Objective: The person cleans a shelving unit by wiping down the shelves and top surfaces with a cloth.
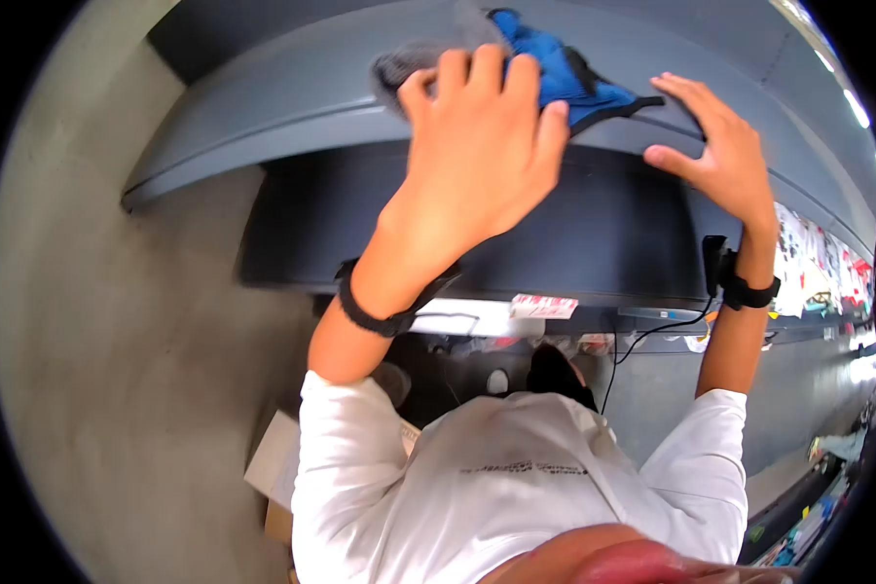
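Observation:
A soft blue fabric piece with black trim (545,63) lies bunched on the grey shelf (292,97). A dark grey, mesh-like part (399,70) shows at its left, blurred. My left hand (477,146) is over the piece, back of the hand up, fingers bent down onto the grey and blue cloth. The fingertips are partly hidden, but they appear to grip it. To the right, my right hand (715,146) is held apart from the cloth, thumb and fingers spread, nothing in it. Its thumb is near the black tip of the piece.
Below the shelf is a dark panel (477,234) with a red-and-white label (543,308) at its edge. A black cable (652,333) hangs from the right wristband (745,287). Cardboard boxes (274,457) stand low at left. Packaged goods (818,268) line the right side.

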Motion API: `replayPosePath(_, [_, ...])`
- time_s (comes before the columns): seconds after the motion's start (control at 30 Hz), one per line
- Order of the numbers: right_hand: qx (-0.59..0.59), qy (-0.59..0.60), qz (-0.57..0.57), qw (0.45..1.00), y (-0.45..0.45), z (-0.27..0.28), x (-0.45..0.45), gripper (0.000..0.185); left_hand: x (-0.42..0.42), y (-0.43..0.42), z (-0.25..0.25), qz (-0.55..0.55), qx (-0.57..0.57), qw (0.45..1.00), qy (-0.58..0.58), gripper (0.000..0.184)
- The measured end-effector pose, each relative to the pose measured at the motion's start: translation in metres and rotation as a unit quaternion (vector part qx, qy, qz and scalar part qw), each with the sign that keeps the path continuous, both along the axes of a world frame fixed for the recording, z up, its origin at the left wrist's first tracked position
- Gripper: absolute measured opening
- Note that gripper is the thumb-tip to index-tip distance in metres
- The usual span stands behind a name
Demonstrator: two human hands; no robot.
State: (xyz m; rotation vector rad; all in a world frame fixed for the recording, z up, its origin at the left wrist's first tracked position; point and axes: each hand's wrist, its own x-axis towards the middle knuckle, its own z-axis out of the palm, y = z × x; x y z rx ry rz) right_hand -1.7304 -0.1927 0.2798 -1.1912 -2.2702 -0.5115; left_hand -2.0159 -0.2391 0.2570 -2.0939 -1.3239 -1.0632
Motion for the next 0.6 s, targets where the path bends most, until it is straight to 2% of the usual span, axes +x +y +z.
replayPosePath(0.03, [0.001, -0.002, -0.011, 1.0, -0.002, 0.0, 0.001, 0.072, -0.008, 0.001, -0.002, 0.011, 0.015, 1.0, 0.012, 0.044])
replayPosePath(0.1, [-0.01, 0.012, 0.014, 1.0, -0.001, 0.0, 0.001, 0.069, -0.036, 0.006, -0.002, 0.006, 0.065, 0.998, 0.017, 0.037])
replayPosePath(0.17, [-0.021, 0.016, 0.02, 0.999, -0.003, 0.001, 0.004, 0.069, -0.077, -0.003, 0.015, 0.034, -0.032, 0.999, -0.007, 0.037])
replayPosePath(0.23, [-0.022, 0.022, 0.042, 0.999, -0.001, 0.003, 0.003, 0.069, -0.133, -0.004, 0.022, 0.107, -0.112, 0.988, -0.019, 0.034])
replayPosePath(0.3, [-0.017, 0.006, 0.049, 0.999, -0.001, 0.002, 0.004, 0.071, -0.195, -0.009, 0.02, 0.074, -0.137, 0.984, -0.092, 0.03])
replayPosePath(0.37, [-0.009, 0.012, 0.055, 0.998, -0.003, 0.004, 0.002, 0.071, -0.248, -0.014, 0.014, 0.097, -0.12, 0.981, -0.113, 0.03])
replayPosePath(0.47, [-0.015, -0.003, 0.073, 0.997, -0.005, 0.002, 0.003, 0.071, -0.32, -0.008, 0.008, 0.183, -0.147, 0.947, -0.221, 0.037])
replayPosePath(0.5, [-0.002, -0.015, 0.061, 0.998, -0.006, 0.002, 0.002, 0.071, -0.317, -0.004, 0.013, 0.185, -0.147, 0.947, -0.218, 0.037])
replayPosePath(0.57, [0.011, -0.027, 0.047, 0.998, -0.006, -0.001, -0.006, 0.07, -0.307, 0.002, 0.021, 0.348, -0.215, 0.911, -0.041, 0.045])
replayPosePath(0.6, [0.042, -0.034, 0.053, 0.997, -0.005, -0.005, -0.012, 0.069, -0.279, 0.001, 0.031, 0.346, -0.262, 0.901, -0.029, 0.052])
